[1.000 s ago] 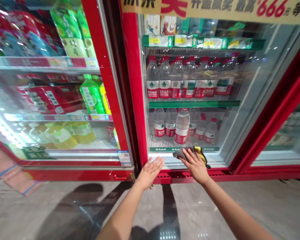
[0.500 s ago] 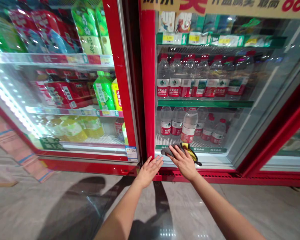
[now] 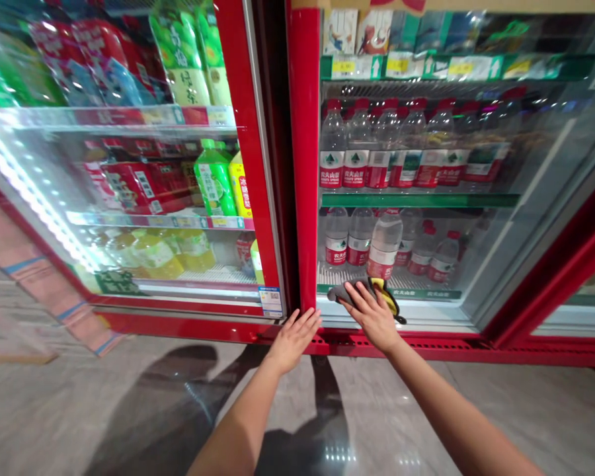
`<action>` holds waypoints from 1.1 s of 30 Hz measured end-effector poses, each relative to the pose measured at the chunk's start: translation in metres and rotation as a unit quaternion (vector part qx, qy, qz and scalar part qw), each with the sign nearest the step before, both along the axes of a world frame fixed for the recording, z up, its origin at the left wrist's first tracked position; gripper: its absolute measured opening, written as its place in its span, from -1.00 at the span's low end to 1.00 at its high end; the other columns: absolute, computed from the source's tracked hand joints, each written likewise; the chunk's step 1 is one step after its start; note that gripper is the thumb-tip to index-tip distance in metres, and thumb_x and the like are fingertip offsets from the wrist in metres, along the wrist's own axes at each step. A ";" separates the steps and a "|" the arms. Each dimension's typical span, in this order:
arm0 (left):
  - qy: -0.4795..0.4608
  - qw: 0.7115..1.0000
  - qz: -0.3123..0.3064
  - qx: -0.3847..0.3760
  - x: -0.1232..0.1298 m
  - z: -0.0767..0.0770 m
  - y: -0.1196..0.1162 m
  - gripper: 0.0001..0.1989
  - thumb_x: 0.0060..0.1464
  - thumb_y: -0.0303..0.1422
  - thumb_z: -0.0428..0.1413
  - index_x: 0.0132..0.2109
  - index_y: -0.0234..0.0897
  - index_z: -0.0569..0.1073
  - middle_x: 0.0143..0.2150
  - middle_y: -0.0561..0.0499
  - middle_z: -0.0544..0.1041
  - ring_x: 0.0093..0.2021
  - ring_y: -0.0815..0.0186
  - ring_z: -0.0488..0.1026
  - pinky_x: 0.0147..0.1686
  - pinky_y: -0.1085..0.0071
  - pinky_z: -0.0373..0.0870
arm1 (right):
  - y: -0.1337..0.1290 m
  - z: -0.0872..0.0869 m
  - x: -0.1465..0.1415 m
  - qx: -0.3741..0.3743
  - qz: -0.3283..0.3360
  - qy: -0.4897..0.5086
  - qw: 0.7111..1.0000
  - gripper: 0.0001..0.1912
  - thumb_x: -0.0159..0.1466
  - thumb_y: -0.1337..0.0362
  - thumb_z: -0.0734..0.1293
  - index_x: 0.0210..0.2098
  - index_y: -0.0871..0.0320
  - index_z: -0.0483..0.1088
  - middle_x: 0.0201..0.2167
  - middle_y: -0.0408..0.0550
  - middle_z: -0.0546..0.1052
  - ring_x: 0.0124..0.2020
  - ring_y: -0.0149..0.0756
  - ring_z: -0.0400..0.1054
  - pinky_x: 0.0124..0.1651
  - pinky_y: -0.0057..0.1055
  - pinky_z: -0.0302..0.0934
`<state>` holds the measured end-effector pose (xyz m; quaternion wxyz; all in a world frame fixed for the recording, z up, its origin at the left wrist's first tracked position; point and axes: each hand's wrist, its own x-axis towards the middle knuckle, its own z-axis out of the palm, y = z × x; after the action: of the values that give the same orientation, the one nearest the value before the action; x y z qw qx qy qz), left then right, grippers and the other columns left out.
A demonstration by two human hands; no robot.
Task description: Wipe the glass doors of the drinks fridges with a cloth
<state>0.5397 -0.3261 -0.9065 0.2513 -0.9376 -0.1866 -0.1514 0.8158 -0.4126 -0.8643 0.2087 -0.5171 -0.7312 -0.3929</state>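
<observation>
My right hand (image 3: 371, 317) lies flat on a grey and yellow cloth (image 3: 359, 291), pressing it against the lower glass of a drinks cooler door (image 3: 416, 251). The cloth bunches under my palm, and a yellow edge shows past my fingers. My left hand (image 3: 293, 340) is open and empty, its fingertips at the bottom corner of the red door frame (image 3: 305, 165). Both bare forearms reach in from below.
Bottled water stands on green-edged shelves behind the glass. Another red-framed door (image 3: 248, 132) at left shows drinks and packets. A red vented base (image 3: 377, 340) meets the polished floor (image 3: 377, 410). Pink flattened cartons (image 3: 34, 284) lie at far left.
My right hand and the cloth have slid left along the door's lower glass, closer to the red frame. The whole view has shifted, with the cooler sitting further right and higher.
</observation>
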 end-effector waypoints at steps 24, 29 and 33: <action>0.025 0.999 0.021 -0.024 -0.021 0.005 -0.008 -0.18 0.07 -0.59 0.00 0.47 -0.32 0.01 0.55 -0.05 -0.08 0.54 0.21 -0.35 0.48 0.11 -0.23 | 0.020 -0.028 -0.034 0.052 0.056 -0.004 0.997 -0.68 0.39 0.21 0.31 0.12 -0.12 0.49 0.30 -0.20 0.40 0.31 -0.18 0.22 0.48 -0.04 -0.31; 0.036 0.999 0.019 -0.027 -0.032 0.000 -0.006 -0.27 0.16 -0.49 0.03 0.45 -0.34 0.05 0.50 -0.10 0.09 0.54 0.17 -0.29 0.48 0.09 -0.22 | 0.026 -0.046 -0.049 0.015 0.093 -0.041 0.995 -0.72 0.38 0.21 0.33 0.05 -0.04 0.53 0.31 -0.16 0.40 0.35 -0.23 0.16 0.44 -0.13 -0.17; 0.027 0.999 0.033 -0.022 -0.042 -0.001 -0.006 -0.29 0.18 -0.49 0.00 0.46 -0.31 0.05 0.50 -0.08 0.09 0.54 0.17 -0.23 0.47 0.09 -0.16 | 0.034 -0.032 -0.058 0.000 0.095 -0.028 0.995 -0.68 0.38 0.22 0.32 0.11 -0.10 0.49 0.35 -0.20 0.35 0.37 -0.23 0.15 0.42 -0.13 -0.11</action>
<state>0.4979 -0.3317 -0.9076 0.2406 -0.9400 -0.2137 -0.1135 0.7577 -0.3786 -0.8965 0.2247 -0.4345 -0.7824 -0.3854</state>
